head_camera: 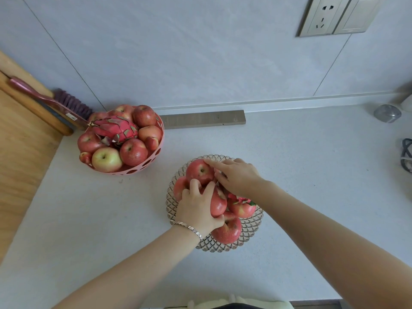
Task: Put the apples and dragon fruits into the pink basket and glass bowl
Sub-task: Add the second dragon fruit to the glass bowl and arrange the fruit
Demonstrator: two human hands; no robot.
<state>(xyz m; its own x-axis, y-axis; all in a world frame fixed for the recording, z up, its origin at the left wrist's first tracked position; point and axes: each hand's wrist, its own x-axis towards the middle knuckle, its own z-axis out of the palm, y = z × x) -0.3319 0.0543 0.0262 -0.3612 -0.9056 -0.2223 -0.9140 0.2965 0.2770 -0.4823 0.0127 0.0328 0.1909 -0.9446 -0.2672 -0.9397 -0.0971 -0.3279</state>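
The pink basket point(149, 164) at the left holds several red apples point(133, 152) with a pink dragon fruit point(116, 128) lying on top. In the middle, the cut-glass bowl point(249, 230) is piled with apples and a dragon fruit point(242, 200), mostly hidden under my right hand. My left hand point(196, 208) wraps around an apple point(218, 204) in the bowl's middle. My right hand point(236, 175) lies over the pile, its fingers touching the top apple point(199, 171).
A wooden board point(24, 152) covers the counter's left side, with a purple brush point(66, 101) leaning against the wall behind the basket. A grey strip point(202, 119) lies along the wall. At the right are a small grey jar point(387, 113) and a cable point(406, 155).
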